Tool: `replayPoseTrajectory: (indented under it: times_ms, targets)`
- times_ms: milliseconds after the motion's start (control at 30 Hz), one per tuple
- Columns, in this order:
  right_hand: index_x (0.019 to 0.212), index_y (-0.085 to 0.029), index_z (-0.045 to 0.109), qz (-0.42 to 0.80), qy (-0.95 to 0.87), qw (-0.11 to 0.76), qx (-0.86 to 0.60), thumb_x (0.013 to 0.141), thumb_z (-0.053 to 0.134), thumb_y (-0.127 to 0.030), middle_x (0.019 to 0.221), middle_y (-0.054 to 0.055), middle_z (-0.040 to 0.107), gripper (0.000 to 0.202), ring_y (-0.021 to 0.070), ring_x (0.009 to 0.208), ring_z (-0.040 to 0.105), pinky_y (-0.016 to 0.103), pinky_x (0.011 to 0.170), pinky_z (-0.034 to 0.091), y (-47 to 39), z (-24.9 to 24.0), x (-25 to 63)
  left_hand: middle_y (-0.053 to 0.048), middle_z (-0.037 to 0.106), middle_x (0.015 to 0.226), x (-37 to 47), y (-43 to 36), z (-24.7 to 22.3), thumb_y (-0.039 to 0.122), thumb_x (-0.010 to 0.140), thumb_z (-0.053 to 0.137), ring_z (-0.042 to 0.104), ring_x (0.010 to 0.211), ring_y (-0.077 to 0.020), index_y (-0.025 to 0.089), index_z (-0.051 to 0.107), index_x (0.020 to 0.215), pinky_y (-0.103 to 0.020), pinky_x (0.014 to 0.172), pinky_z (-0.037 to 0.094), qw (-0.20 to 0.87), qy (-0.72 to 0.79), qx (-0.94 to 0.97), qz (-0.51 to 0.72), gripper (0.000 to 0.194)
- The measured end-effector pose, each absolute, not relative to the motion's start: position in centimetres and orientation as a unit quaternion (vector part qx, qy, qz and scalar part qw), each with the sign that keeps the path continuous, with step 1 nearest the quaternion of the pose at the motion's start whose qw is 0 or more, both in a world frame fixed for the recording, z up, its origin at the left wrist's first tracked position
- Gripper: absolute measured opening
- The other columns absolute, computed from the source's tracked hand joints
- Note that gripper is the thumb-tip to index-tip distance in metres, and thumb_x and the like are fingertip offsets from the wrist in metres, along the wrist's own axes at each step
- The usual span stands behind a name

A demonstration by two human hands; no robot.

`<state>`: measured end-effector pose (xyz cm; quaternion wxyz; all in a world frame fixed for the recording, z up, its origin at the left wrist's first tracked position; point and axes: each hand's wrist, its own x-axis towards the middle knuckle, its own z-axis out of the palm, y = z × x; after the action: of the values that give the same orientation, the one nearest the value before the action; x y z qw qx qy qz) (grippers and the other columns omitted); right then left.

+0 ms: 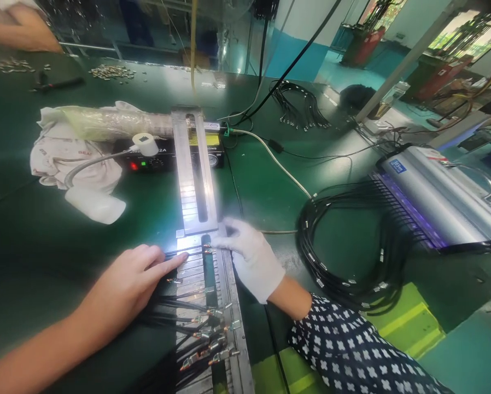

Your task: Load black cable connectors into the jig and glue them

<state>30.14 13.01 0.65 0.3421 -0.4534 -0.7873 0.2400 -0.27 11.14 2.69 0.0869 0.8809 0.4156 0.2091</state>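
My bare left hand [133, 279] lies flat, fingers together, its fingertips pressing thin black cables [183, 253] into the slots of a long metal fixture [200, 273]. My right hand [251, 254], in a white glove, rests on the fixture's right edge beside the cable ends. Several more cables with metal terminals [206, 334] lie across the fixture nearer to me. Beyond the hands, a brightly lit metal bar with a long slot [194, 169] stretches away over the green bench.
A coil of black cables [352, 246] lies to the right, beside a silver machine [438, 191]. A black control box [163, 158], a gooseneck lamp [95, 205] and a white cloth [65, 148] sit at the left. Another person's hand [19, 27] shows at the far left.
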Motion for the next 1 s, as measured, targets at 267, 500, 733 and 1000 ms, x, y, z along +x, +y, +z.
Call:
replayPoseTrajectory:
  times_ms: [267,500,733,1000]
  targets:
    - [0.125,-0.028,0.087,0.216,-0.805,0.315,-0.454,0.093,0.063,-0.002,0.158,0.011,0.069,0.047,0.0266,0.123,0.080,0.046,0.115,0.064,12.1,0.6,29.9,-0.003,0.077,0.111,-1.5,10.5,3.0,0.036,0.117,0.044,0.069,0.097,-0.0203,0.033,0.068,0.143,-0.031,0.087,0.051,0.117,0.426,0.873,0.207,0.035]
    - [0.123,-0.029,0.086,0.222,-0.789,0.333,-0.466,0.088,0.064,0.002,0.157,0.009,0.071,0.052,0.0281,0.139,0.073,0.051,0.126,0.056,11.6,0.4,30.1,0.001,0.074,0.096,-2.8,10.5,4.5,0.043,0.116,0.045,0.068,0.091,-0.0216,0.028,0.068,0.100,-0.035,0.086,0.050,0.142,0.443,0.860,0.209,0.032]
    - [0.117,-0.029,0.088,0.230,-0.781,0.350,-0.464,0.086,0.063,0.003,0.151,0.006,0.075,0.051,0.0258,0.134,0.076,0.048,0.125,0.058,12.1,0.9,29.9,-0.002,0.074,0.102,-0.6,12.2,3.5,0.039,0.115,0.047,0.070,0.092,-0.0193,0.030,0.075,0.114,-0.029,0.084,0.055,0.142,0.409,0.868,0.244,0.029]
    - [0.115,-0.026,0.089,0.240,-0.771,0.366,-0.463,0.091,0.065,-0.002,0.146,0.009,0.077,0.042,0.0273,0.135,0.075,0.048,0.125,0.058,12.2,0.9,29.8,-0.001,0.075,0.101,0.7,13.4,2.2,0.032,0.116,0.044,0.071,0.088,-0.0154,0.030,0.079,0.119,-0.024,0.079,0.055,0.154,0.373,0.880,0.251,0.035]
